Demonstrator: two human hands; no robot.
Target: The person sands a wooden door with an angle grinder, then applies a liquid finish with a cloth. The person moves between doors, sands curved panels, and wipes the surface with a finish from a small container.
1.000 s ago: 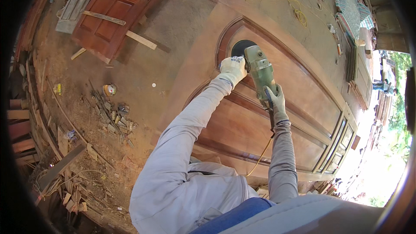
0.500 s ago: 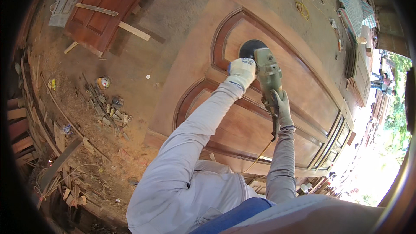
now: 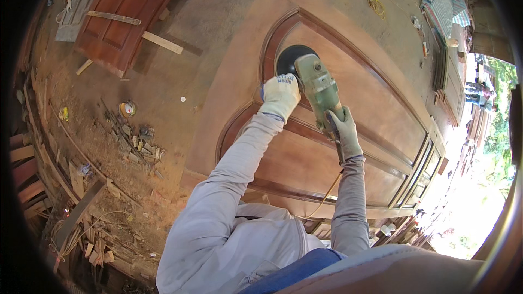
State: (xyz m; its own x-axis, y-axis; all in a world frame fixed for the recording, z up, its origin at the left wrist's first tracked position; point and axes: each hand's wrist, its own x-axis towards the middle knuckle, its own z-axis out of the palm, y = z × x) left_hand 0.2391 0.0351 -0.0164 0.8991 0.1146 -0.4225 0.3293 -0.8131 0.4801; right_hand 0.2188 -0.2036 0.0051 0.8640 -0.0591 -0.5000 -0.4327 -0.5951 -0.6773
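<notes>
Clearly, blue-lettered left glove (image 3: 281,97)

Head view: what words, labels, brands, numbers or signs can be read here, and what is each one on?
Gloved left hand: blue printing near the knuckles, not copied out here.
Power tool: no lettering clear enough to read.
Small round can: coloured markings, too small to read.
I can make out no signs elsewhere.

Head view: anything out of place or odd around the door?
Mainly clutter: a heap of scraps lies loose on the ground at left, and the yellow cord beyond the wooden door sprawls in messy loops, not neatly coiled. Nothing odd at the power tool, held by the left hand and right hand.
</notes>
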